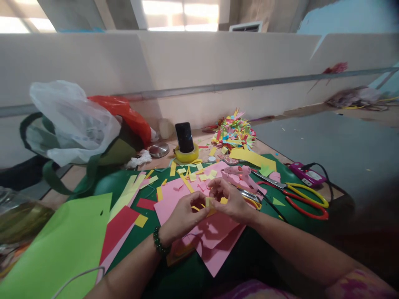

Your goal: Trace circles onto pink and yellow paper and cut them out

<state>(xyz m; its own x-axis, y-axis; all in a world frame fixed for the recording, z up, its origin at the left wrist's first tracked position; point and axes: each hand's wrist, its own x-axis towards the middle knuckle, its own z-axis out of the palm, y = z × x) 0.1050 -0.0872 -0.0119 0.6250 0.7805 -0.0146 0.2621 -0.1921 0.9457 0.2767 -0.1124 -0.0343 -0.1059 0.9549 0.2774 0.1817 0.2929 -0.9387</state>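
Between my two hands is a small pale yellow paper piece (210,202), pinched by the fingertips from both sides. My left hand (188,211), with a dark bead bracelet (160,243) at the wrist, is closed on its left end. My right hand (230,201) grips its right end, fingers curled. Below them lie pink paper sheets (215,263), with several small yellow cut pieces (193,177) scattered beyond my fingertips. A pink glue gun (241,173) rests just past my right hand, beside a yellow-handled cutting tool (254,202) that my hand partly covers.
Scissors (307,201) with red and yellow handles lie at the right, near a purple box with a cable (307,174). A phone (184,137) stands in a yellow tape roll (186,155). Behind is a pile of paper strips (235,131). Green paper (59,245) and bags (75,124) are left.
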